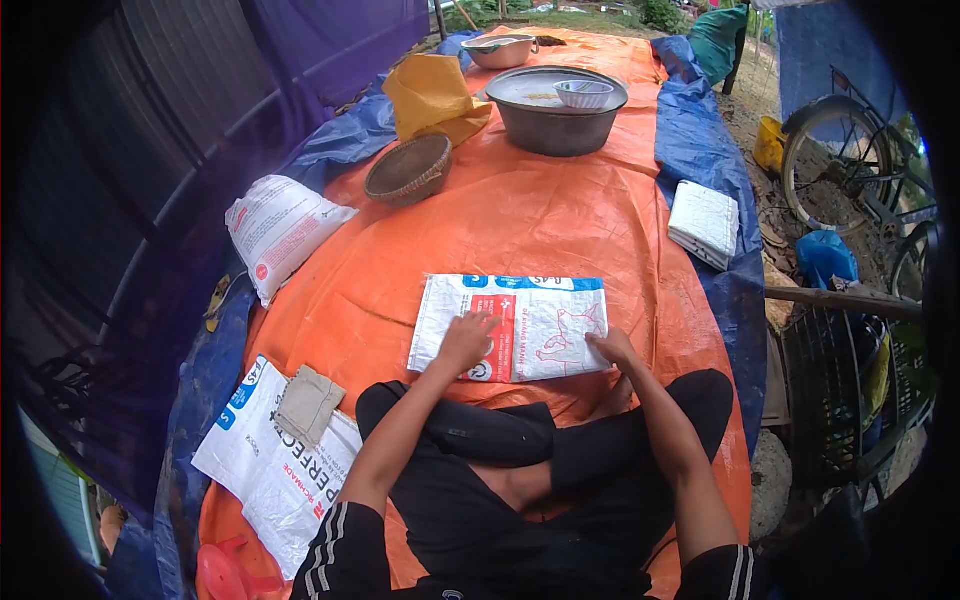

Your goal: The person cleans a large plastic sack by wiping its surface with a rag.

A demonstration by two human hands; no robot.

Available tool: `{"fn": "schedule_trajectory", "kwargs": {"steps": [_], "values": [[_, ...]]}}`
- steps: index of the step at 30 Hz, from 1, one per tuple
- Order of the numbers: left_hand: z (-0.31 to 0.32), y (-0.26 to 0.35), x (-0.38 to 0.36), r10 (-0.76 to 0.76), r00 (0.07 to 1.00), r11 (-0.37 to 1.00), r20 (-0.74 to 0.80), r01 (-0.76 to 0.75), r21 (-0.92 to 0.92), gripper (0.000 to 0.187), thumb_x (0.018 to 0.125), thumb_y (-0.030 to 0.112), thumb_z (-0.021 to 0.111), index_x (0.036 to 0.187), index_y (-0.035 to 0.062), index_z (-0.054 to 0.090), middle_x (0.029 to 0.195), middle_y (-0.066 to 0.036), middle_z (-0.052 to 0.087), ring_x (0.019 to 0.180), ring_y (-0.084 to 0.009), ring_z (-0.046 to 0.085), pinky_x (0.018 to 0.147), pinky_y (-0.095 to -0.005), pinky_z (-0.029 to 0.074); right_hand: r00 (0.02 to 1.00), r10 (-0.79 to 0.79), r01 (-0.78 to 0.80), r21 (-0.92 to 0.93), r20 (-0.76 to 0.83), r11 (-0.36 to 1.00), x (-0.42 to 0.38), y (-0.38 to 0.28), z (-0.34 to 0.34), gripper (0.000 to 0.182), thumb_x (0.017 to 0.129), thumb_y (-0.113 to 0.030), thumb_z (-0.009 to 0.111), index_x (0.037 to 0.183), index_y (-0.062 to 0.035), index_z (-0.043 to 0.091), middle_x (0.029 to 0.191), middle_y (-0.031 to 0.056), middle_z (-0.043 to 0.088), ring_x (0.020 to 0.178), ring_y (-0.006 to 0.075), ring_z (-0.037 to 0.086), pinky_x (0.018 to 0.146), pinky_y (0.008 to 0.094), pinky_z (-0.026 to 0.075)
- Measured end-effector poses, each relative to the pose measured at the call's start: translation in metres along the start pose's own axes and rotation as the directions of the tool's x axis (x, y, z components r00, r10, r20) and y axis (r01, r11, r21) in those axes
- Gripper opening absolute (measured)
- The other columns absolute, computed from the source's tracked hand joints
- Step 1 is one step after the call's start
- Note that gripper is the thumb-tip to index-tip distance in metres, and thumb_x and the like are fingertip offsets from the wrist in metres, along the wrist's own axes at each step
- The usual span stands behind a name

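A folded white woven feed sack (560, 330), printed in blue and red with a pig outline, lies flat on the orange tarp in front of my crossed legs. My left hand (468, 342) rests on the left part of its printed face, fingers stretched out over the red panel. At the sack's right edge, my right hand (612, 348) pinches the border, with the thumb on top and the other fingers partly hidden beneath. The folded sack looks flat.
An orange tarp (520, 225) covers the ground. Around it are a full white sack (282, 232), a woven basket (410, 172), a large basin (560, 125), a yellow sack (425, 98), folded white sacks (704, 222), a flat sack (270, 450) and a red stool (232, 572).
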State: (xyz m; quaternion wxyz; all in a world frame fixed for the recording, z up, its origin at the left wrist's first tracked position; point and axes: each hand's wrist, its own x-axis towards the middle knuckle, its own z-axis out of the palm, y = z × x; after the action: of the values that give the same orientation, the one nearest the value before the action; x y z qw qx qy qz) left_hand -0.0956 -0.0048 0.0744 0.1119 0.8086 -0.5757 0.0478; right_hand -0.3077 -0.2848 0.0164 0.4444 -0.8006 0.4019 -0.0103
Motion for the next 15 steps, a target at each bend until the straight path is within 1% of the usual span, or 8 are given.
{"fn": "schedule_trajectory", "kwargs": {"steps": [2,4,6,8,11,13,14,15], "values": [[0.029,0.016,0.007,0.092,0.996,0.994,-0.021,-0.093,-0.050,0.043,0.086,0.017,0.061,0.128,0.0099,0.056,0.129,-0.012,0.056,0.114,-0.0305,0.055,0.094,-0.0507,0.042,1.000,0.000,-0.001,0.108,0.008,0.994,-0.005,-0.005,-0.002,0.056,0.080,-0.045,0.072,0.097,0.0080,0.071,0.088,0.0235,0.071,0.080,0.0302,0.071,0.066,0.0401,0.053],[0.058,0.023,0.012,-0.026,0.989,0.989,0.147,0.003,0.150,0.041,0.086,0.013,0.057,0.128,0.0096,0.057,0.131,-0.011,0.056,0.116,-0.0308,0.054,0.096,-0.0510,0.042,1.000,0.002,-0.004,0.211,0.012,0.978,-0.012,-0.016,-0.008,0.054,0.080,-0.045,0.073,0.097,0.0062,0.072,0.084,0.0202,0.071,0.079,0.0259,0.070,0.065,0.0381,0.053],[0.069,0.028,0.018,-0.067,0.992,0.987,0.106,0.051,0.150,0.042,0.085,0.013,0.057,0.127,0.0092,0.057,0.132,-0.011,0.055,0.117,-0.0308,0.054,0.096,-0.0515,0.042,0.998,0.030,-0.048,0.300,0.063,0.953,-0.018,-0.024,-0.013,0.051,0.081,-0.042,0.073,0.103,0.0042,0.071,0.085,0.0134,0.069,0.077,0.0193,0.067,0.063,0.0346,0.053],[0.071,0.030,0.019,-0.112,0.991,0.983,0.075,0.099,0.157,0.043,0.085,0.014,0.058,0.127,0.0088,0.057,0.133,-0.011,0.054,0.117,-0.0307,0.053,0.096,-0.0520,0.042,0.991,-0.023,-0.029,0.385,0.130,0.923,-0.009,-0.020,-0.011,0.050,0.082,-0.039,0.072,0.108,0.0039,0.069,0.088,0.0127,0.069,0.078,0.0195,0.067,0.063,0.0345,0.053],[0.046,0.027,0.021,-0.133,0.979,0.984,0.155,0.112,0.137,0.044,0.083,0.020,0.060,0.125,0.0068,0.058,0.134,-0.013,0.054,0.119,-0.0310,0.053,0.097,-0.0530,0.041,0.966,-0.109,-0.027,0.511,0.234,0.859,-0.004,-0.019,-0.008,0.045,0.085,-0.028,0.068,0.116,0.0028,0.065,0.098,0.0116,0.068,0.080,0.0199,0.066,0.067,0.0337,0.053],[0.033,0.007,0.016,-0.369,0.926,0.929,0.082,0.366,0.058,0.050,0.080,0.027,0.063,0.126,0.0053,0.058,0.136,-0.016,0.052,0.120,-0.0332,0.051,0.097,-0.0545,0.040,0.972,-0.154,0.044,0.500,0.180,0.865,-0.009,-0.028,-0.015,0.038,0.083,-0.017,0.066,0.115,0.0038,0.065,0.099,0.0111,0.068,0.083,0.0205,0.066,0.074,0.0337,0.053],[0.027,-0.003,0.010,-0.506,0.862,0.858,0.007,0.503,0.099,0.055,0.080,0.029,0.065,0.128,0.0046,0.056,0.136,-0.018,0.051,0.121,-0.0347,0.051,0.098,-0.0544,0.040,0.971,-0.156,0.046,0.497,0.183,0.867,-0.011,-0.032,-0.019,0.038,0.083,-0.017,0.066,0.115,0.0038,0.065,0.099,0.0111,0.068,0.083,0.0205,0.066,0.074,0.0337,0.053],[0.021,-0.015,0.002,-0.629,0.774,0.764,-0.073,0.632,0.128,0.060,0.080,0.032,0.066,0.131,0.0039,0.054,0.136,-0.020,0.050,0.121,-0.0362,0.051,0.098,-0.0542,0.039,0.969,-0.226,0.145,0.510,0.101,0.848,-0.013,-0.036,-0.020,0.036,0.083,-0.014,0.065,0.114,0.0041,0.065,0.099,0.0108,0.069,0.085,0.0192,0.066,0.075,0.0325,0.053]]}}
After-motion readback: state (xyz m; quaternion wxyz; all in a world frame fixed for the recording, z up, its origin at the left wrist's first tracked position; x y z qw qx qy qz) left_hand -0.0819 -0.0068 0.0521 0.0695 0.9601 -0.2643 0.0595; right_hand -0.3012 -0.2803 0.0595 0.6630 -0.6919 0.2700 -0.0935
